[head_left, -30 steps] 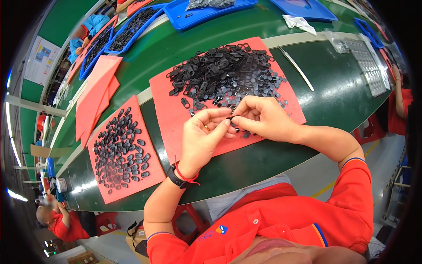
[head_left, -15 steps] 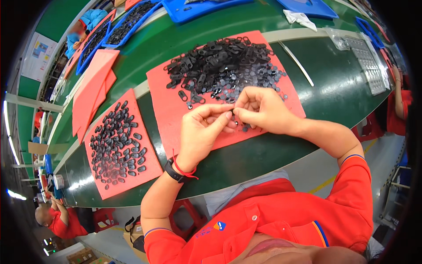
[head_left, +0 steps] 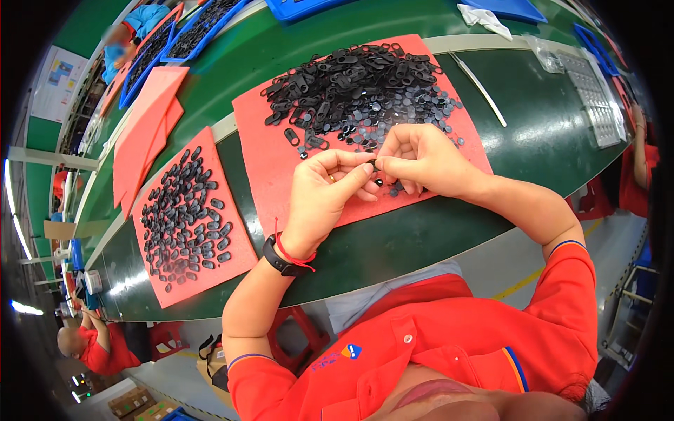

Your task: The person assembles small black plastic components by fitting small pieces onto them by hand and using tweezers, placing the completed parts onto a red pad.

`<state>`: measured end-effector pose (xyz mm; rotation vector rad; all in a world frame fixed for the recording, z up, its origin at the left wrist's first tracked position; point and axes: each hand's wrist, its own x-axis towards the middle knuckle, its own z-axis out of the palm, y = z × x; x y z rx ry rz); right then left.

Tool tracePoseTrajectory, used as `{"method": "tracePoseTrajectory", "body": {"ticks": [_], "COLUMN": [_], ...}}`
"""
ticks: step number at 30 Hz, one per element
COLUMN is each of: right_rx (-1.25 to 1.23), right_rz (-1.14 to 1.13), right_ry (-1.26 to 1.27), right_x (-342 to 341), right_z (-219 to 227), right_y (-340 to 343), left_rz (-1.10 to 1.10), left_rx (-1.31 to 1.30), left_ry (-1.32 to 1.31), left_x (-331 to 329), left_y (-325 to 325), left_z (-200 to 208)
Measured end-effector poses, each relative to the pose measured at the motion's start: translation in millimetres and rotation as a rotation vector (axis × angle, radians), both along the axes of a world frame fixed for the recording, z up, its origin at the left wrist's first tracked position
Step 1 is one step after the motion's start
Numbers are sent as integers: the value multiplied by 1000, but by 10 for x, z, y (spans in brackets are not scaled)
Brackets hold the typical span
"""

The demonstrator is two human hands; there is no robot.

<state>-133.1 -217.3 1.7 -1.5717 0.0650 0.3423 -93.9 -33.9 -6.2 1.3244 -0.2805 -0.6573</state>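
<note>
Above the front of a pink foam mat (head_left: 274,203), my left hand (head_left: 319,196) and my right hand (head_left: 432,165) meet fingertip to fingertip. Thumbs and forefingers of both pinch a small black part (head_left: 373,163), mostly hidden by the fingers. Beyond my hands lies a heap of black oval parts with a hole (head_left: 351,81). Small shiny dark discs (head_left: 372,116) are scattered along the near side of that heap. A few loose discs lie under my right hand.
To the left, a second pink mat (head_left: 239,245) bears many black oval pieces (head_left: 186,217). Spare pink sheets (head_left: 144,144) overlap behind it. A white stick-like tool (head_left: 481,91), a grey tray (head_left: 593,98) and a white cloth (head_left: 484,19) lie right. Blue trays (head_left: 309,8) stand behind.
The whole view has shifted slightly, with the mats appearing a little higher. Both hands keep their pinch on the small black part; the fingers have barely moved.
</note>
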Motion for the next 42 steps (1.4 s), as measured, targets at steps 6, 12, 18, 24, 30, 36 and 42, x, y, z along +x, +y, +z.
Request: {"method": "tracePoseTrajectory", "body": {"ticks": [6,12,18,24,30,36,42], "right_rx": [8,-5,-5,-27,-50,-76,-127], "right_rz": [-7,-5,-5,0,-2,-3,6], "right_ry": [14,0,-19,-16,-21,-27,-161], "right_x": [0,-6,-21,-14,-11,-19,-3], "right_z": [7,20,9,-13,-22,-14,-177], "right_y": [-8,1,16,20,21,39,35], "left_rz": [-1,0,6,10,17,24,25], "left_rx": [-18,-21,-26,-17,-13,-19,-31], "left_ry": [22,16,15,25,28,45,74], "left_x": [-1,2,-3,3,-2,-12,-20], "left_y": [-5,-7,-5,-9,-16,-24,-29], "left_z": [-2,-4,-22,-41,-47,-59,-62]}}
